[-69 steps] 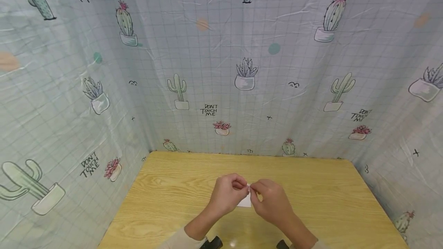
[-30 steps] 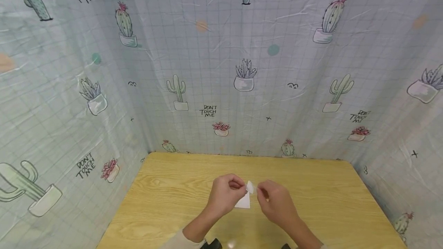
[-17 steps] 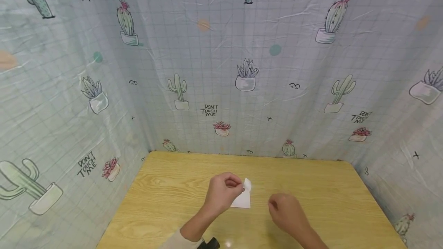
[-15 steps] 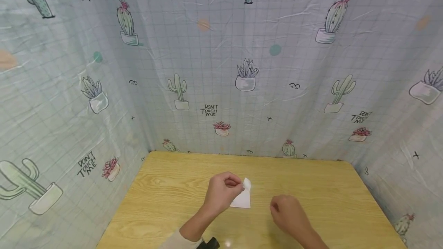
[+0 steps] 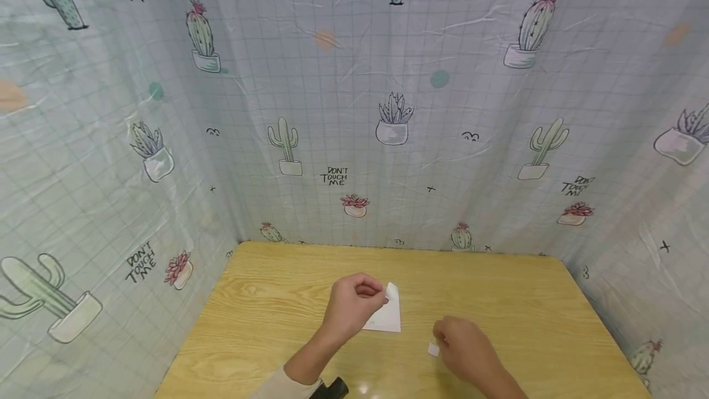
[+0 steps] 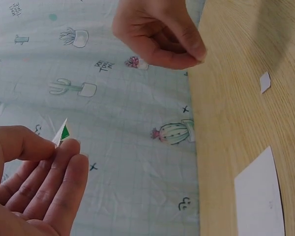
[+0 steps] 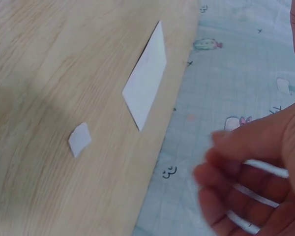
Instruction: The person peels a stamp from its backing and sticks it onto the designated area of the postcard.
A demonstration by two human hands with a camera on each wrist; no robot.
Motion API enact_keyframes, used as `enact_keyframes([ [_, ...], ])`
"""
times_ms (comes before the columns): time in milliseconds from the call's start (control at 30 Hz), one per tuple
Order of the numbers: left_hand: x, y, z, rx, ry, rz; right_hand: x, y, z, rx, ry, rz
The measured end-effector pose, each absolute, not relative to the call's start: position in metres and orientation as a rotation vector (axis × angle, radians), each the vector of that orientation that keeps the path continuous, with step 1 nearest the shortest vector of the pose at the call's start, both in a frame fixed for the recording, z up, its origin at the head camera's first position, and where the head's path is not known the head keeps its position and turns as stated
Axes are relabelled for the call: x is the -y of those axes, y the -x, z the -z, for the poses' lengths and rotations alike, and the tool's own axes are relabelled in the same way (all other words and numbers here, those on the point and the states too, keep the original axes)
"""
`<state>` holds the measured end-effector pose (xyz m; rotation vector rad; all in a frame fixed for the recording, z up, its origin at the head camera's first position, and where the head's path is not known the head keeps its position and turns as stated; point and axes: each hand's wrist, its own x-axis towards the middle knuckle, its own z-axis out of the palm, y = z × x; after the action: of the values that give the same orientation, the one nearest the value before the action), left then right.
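White with a patch of green, a small piece [image 6: 64, 132] that looks like thin paper or film stands pinched between the thumb and fingertip of a person's left hand [image 5: 354, 303], raised above a table. It should weigh next to nothing, bend at a light push and crease or tear if tugged; a thin edge or a corner looks the surest place to hold it, by fingertips alone. Its free corner points away from the hand, while the fingers cover the rest (whether it is one layer or two cannot be told).

Just beside the right hand [image 5: 464, 346], as the head view has it, a small white scrap [image 7: 79, 140] lies on the tabletop; so slight and flat a thing may be awkward to lift without a fingernail under its rim. Fingers loosely bent, that hand hangs over the wood with nothing visible in its grasp, its tips blurred in the right wrist view.

Near the scrap but apart from it, a larger white card [image 5: 388, 319] lies flat, probably stiffer, partly hidden from above by the left hand. Wood-grain tabletop [image 5: 288, 282] surrounds both, and cactus-print cloth [image 5: 332, 97] hangs behind and along the sides.
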<state>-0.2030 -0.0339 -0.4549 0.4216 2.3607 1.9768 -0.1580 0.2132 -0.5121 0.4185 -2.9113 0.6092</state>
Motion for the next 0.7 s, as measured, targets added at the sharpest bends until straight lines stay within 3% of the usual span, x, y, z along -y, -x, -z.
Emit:
enact_keyframes([
  [267,0.032,0.203,0.457,-2.326,-0.419,-1.979,-0.194,0.172,0.508,2.2,-0.753,-0.623],
  [700,0.028,0.202,0.457,-2.163,-0.359,-2.0,-0.166,0.189,0.496,1.819,-0.917,-0.717],
])
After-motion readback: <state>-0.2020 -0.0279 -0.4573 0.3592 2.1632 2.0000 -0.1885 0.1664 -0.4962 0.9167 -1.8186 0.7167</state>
